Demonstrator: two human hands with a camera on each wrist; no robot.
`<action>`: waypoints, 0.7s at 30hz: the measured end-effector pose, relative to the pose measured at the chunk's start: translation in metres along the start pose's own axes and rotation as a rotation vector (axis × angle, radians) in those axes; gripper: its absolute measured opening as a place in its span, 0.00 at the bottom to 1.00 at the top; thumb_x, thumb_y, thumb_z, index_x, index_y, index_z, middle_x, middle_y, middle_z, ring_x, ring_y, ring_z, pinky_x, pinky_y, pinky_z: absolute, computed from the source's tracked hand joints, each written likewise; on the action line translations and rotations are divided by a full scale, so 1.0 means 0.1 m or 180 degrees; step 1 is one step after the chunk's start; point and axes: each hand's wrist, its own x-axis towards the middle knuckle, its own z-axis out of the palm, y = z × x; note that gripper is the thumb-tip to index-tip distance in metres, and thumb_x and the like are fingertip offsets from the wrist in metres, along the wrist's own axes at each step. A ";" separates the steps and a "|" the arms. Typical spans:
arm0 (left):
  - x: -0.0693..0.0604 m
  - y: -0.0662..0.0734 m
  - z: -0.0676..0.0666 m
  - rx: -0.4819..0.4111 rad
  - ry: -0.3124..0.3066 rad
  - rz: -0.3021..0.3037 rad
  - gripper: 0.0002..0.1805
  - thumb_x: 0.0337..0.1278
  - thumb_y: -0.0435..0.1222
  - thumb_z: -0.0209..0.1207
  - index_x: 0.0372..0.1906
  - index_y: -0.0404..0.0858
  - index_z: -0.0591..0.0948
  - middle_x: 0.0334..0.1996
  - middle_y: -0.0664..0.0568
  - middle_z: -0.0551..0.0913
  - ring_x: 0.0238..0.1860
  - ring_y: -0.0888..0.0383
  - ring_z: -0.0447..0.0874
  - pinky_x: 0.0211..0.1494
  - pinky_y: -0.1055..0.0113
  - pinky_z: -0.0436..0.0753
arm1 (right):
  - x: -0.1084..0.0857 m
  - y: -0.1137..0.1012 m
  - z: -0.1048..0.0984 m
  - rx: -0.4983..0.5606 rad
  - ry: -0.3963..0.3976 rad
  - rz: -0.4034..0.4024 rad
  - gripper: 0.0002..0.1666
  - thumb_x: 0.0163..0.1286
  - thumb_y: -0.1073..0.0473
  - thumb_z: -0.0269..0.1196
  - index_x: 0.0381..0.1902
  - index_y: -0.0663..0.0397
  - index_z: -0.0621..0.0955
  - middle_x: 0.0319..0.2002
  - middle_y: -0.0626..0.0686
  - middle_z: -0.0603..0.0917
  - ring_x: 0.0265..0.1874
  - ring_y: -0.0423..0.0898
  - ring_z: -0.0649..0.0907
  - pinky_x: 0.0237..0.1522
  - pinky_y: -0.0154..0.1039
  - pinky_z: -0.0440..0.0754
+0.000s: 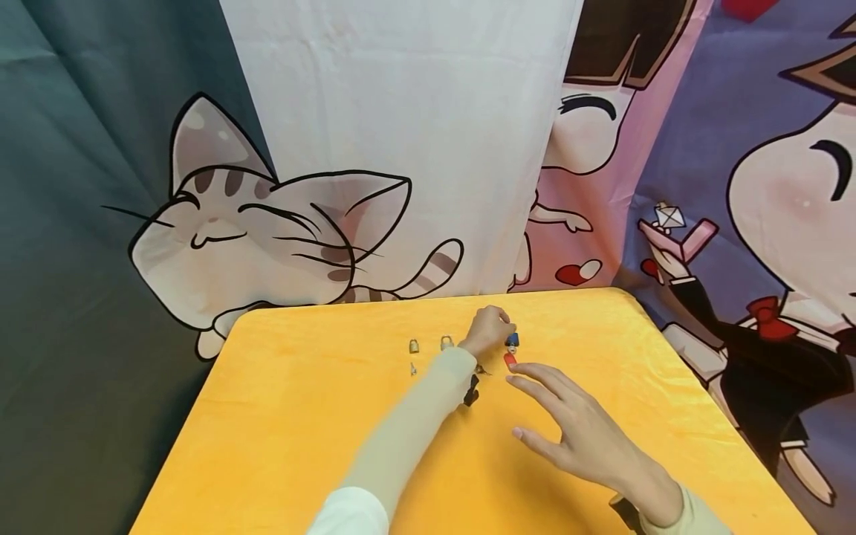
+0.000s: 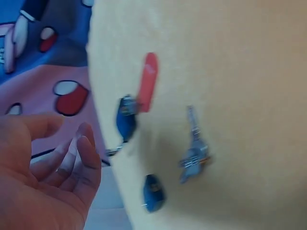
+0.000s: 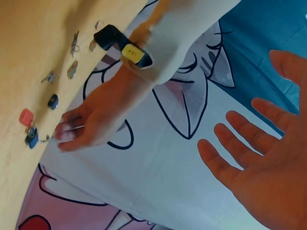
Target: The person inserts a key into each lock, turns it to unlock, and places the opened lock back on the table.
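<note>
My left hand (image 1: 490,331) reaches to the far part of the table, just left of a blue padlock (image 1: 512,340). Its fingers are loosely bent, and the left wrist view shows a gap between thumb and fingers with nothing held. Metal keys and a red tag (image 2: 149,82) lie at the near end of that padlock. A second blue padlock (image 2: 153,193) and a small bunch of keys (image 2: 194,160) lie close by, blurred. My right hand (image 1: 582,423) hovers above the table nearer to me, fingers spread and holding nothing.
Further left on the yellow tablecloth (image 1: 301,423) stand a small brass padlock (image 1: 414,347) and another padlock (image 1: 446,342), with a small key (image 1: 412,369) in front. A cartoon-printed curtain (image 1: 401,111) hangs behind the table's back edge. Black camera mounts sit on both wrists.
</note>
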 end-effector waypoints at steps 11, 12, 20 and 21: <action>-0.23 0.22 -0.37 0.0037 0.0032 0.0627 0.18 0.65 0.49 0.60 0.51 0.42 0.82 0.34 0.55 0.84 0.27 0.62 0.80 0.28 0.69 0.79 | 0.04 0.05 -0.07 0.0006 0.0048 0.0040 0.42 0.57 0.47 0.73 0.69 0.39 0.71 0.66 0.46 0.73 0.64 0.44 0.74 0.65 0.36 0.72; -0.26 0.23 -0.39 0.0050 0.0039 0.0682 0.19 0.64 0.49 0.60 0.52 0.42 0.82 0.34 0.55 0.84 0.28 0.63 0.80 0.28 0.70 0.79 | 0.05 0.05 -0.07 0.0007 0.0067 0.0023 0.42 0.57 0.47 0.73 0.69 0.39 0.70 0.66 0.46 0.73 0.64 0.44 0.74 0.66 0.33 0.69; -0.59 0.28 -0.66 0.0218 0.0297 0.1209 0.18 0.66 0.50 0.58 0.53 0.45 0.82 0.45 0.56 0.85 0.42 0.62 0.84 0.41 0.73 0.82 | 0.14 0.06 -0.08 0.0009 0.0244 -0.0162 0.42 0.57 0.48 0.73 0.69 0.41 0.71 0.66 0.48 0.74 0.63 0.44 0.75 0.67 0.26 0.64; -0.65 0.27 -0.72 0.0215 0.0335 0.1237 0.18 0.66 0.50 0.58 0.53 0.45 0.82 0.46 0.55 0.85 0.44 0.61 0.84 0.43 0.72 0.82 | 0.16 0.06 -0.07 0.0028 0.0256 -0.0197 0.41 0.57 0.48 0.73 0.69 0.41 0.72 0.65 0.48 0.74 0.63 0.44 0.75 0.67 0.26 0.64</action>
